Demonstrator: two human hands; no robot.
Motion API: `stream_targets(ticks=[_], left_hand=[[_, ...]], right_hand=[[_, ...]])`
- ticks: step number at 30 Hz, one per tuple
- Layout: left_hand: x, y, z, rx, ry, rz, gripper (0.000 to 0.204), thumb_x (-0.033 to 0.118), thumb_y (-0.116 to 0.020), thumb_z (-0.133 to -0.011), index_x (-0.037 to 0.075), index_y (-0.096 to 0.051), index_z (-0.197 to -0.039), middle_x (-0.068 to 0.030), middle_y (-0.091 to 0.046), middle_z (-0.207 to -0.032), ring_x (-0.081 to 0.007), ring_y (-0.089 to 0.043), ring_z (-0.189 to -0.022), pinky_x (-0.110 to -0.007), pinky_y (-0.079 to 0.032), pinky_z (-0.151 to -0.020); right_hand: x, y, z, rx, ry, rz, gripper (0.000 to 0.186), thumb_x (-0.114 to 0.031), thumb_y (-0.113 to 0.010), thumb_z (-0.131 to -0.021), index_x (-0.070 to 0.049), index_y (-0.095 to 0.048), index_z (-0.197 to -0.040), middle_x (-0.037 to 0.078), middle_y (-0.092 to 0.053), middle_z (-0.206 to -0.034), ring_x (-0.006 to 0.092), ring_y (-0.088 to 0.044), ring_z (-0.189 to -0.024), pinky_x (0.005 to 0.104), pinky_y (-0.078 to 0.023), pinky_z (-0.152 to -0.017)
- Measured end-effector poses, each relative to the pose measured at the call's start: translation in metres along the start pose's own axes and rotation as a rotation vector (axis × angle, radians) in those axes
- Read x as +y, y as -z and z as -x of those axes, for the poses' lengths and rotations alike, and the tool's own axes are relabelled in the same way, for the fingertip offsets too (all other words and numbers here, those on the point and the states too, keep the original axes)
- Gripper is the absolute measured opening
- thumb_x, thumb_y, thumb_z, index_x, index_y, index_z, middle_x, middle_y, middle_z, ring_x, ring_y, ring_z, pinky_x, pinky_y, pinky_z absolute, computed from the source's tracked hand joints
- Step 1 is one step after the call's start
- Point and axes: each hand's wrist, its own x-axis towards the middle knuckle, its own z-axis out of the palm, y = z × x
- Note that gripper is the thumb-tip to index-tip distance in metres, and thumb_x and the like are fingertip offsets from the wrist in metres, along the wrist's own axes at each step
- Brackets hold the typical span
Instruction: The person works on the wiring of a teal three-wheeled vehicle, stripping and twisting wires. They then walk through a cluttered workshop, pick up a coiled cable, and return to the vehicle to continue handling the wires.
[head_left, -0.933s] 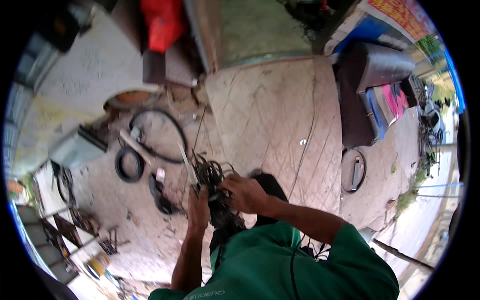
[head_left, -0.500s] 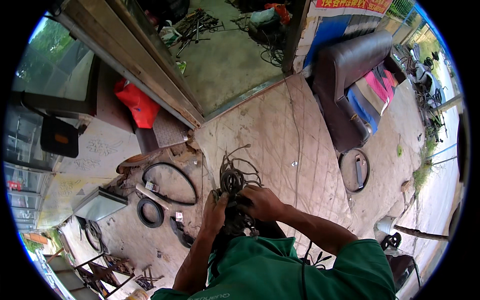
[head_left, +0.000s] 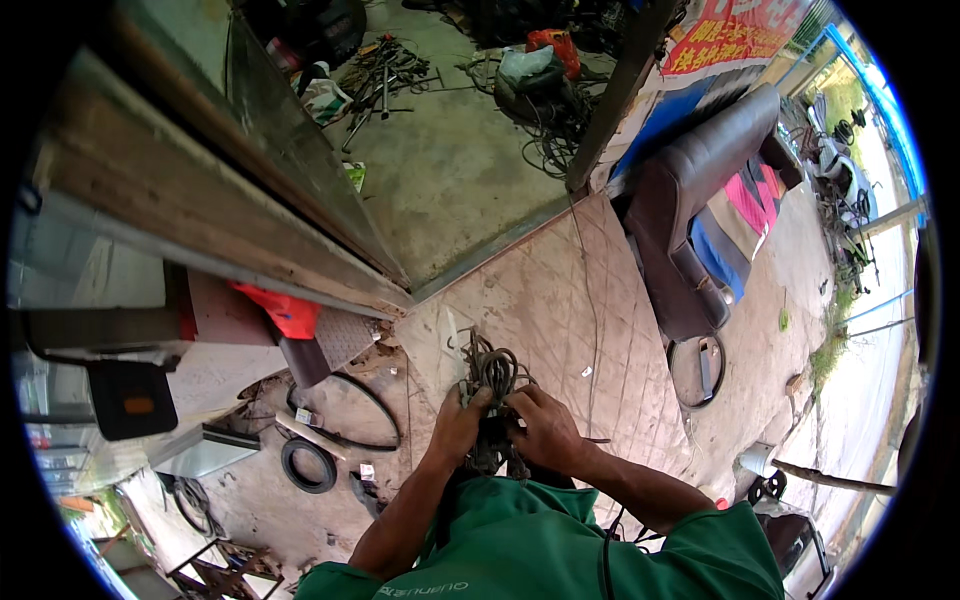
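Note:
A dark, tangled bundle of cables (head_left: 490, 362) is held up in front of my body, its loops standing out beyond my fingers and more of it hanging down below. My left hand (head_left: 460, 420) is closed on its left side, thumb laid over the loops. On the other side my right hand (head_left: 545, 420) grips the bundle with bent fingers. One thin end sticks out to the right past my right wrist. The cables' lower part, dark against my green shirt, is too cluttered to make out.
At the left lie a small black tyre (head_left: 309, 467), a black hoop (head_left: 396, 410) and a pale stick (head_left: 308, 434). A brown sofa (head_left: 665, 240) stands at the right, a wheel rim (head_left: 672, 385) by its foot. Beyond the door sill (head_left: 490, 250), tools (head_left: 385, 95) and cables litter the floor.
The view has tilted and shifted, so the doorway shows further in. Both hands keep hold of the cable bundle; the loops sit more gathered, and a thin end now points right.

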Motion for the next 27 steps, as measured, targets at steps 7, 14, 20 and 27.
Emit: stream_targets(ticks=[7, 14, 20, 27], left_hand=[[0.095, 0.001, -0.07, -0.193, -0.128, -0.17, 0.046, 0.036, -0.059, -0.094, -0.004, -0.054, -0.115, -0.0132, -0.064, -0.099, -0.0183, -0.059, -0.091, -0.032, -0.047, -0.083], [0.185, -0.019, -0.175, -0.306, -0.119, -0.432, 0.045, 0.037, -0.052, -0.097, -0.004, -0.054, -0.114, -0.0129, -0.063, -0.1, -0.0182, -0.057, -0.092, -0.032, -0.046, -0.085], [0.261, -0.026, -0.255, -0.228, -0.076, -0.253, 0.045, 0.034, -0.056, -0.095, -0.004, -0.051, -0.119, -0.0161, -0.062, -0.102, -0.0207, -0.057, -0.095, -0.033, -0.046, -0.086], [0.384, -0.056, -0.299, -0.144, -0.158, -0.244, 0.054, 0.027, -0.065, -0.09, -0.002, -0.045, -0.131, -0.0101, -0.06, -0.11, -0.0165, -0.055, -0.099, -0.031, -0.045, -0.09]], right_hand=[[0.001, 0.075, -0.094, -0.072, -0.026, -0.112, 0.024, -0.008, -0.069, -0.075, 0.0, -0.063, -0.097, 0.019, -0.061, -0.091, 0.0388, -0.062, -0.082, 0.0426, -0.052, -0.07], [0.031, 0.137, -0.207, -0.183, -0.015, -0.048, 0.019, -0.015, -0.068, -0.077, -0.001, -0.059, -0.087, 0.017, -0.059, -0.085, 0.0387, -0.06, -0.078, 0.0457, -0.049, -0.067], [0.071, 0.18, -0.33, -0.185, -0.178, -0.185, 0.021, -0.018, -0.064, -0.081, 0.001, -0.058, -0.083, 0.022, -0.06, -0.081, 0.041, -0.06, -0.078, 0.0467, -0.047, -0.067], [0.065, 0.269, -0.419, -0.081, -0.22, -0.362, 0.013, -0.011, -0.063, -0.08, 0.001, -0.061, -0.086, 0.019, -0.063, -0.081, 0.0349, -0.063, -0.076, 0.0418, -0.048, -0.068]])
